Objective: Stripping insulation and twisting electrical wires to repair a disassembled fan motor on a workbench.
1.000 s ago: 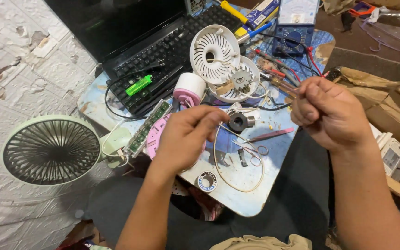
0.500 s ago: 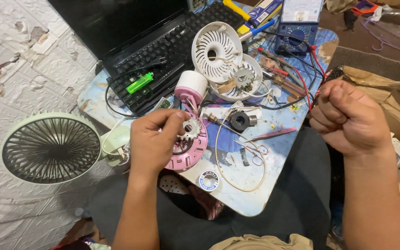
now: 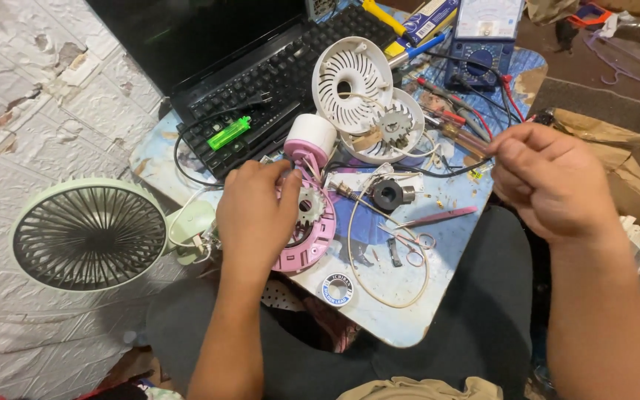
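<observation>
My left hand (image 3: 257,215) lies over the left half of a round pink fan housing (image 3: 316,244) and grips it, thumb next to the bare metal toothed motor core (image 3: 309,206) in its middle. The housing's pink neck runs up to a white cylinder base (image 3: 311,135). My right hand (image 3: 550,181) hovers above the table's right edge, fingers curled and fingertips pinched together. A thin black wire (image 3: 446,172) ends near those fingertips; whether it is pinched I cannot tell. A black ring-shaped motor part (image 3: 388,195) lies between the hands.
On the small blue table (image 3: 409,326): a laptop keyboard (image 3: 275,67) with a green lighter (image 3: 229,133), a white fan grille (image 3: 350,78), a white housing with a motor core (image 3: 394,126), a multimeter (image 3: 483,44), pink tweezers (image 3: 438,217), a solder spool (image 3: 337,289). A green fan (image 3: 90,233) stands left, cardboard (image 3: 631,148) right.
My left hand came down and to the left from above the table's middle onto the pink housing. My right hand stayed at the right, its fist loosened into a pinch.
</observation>
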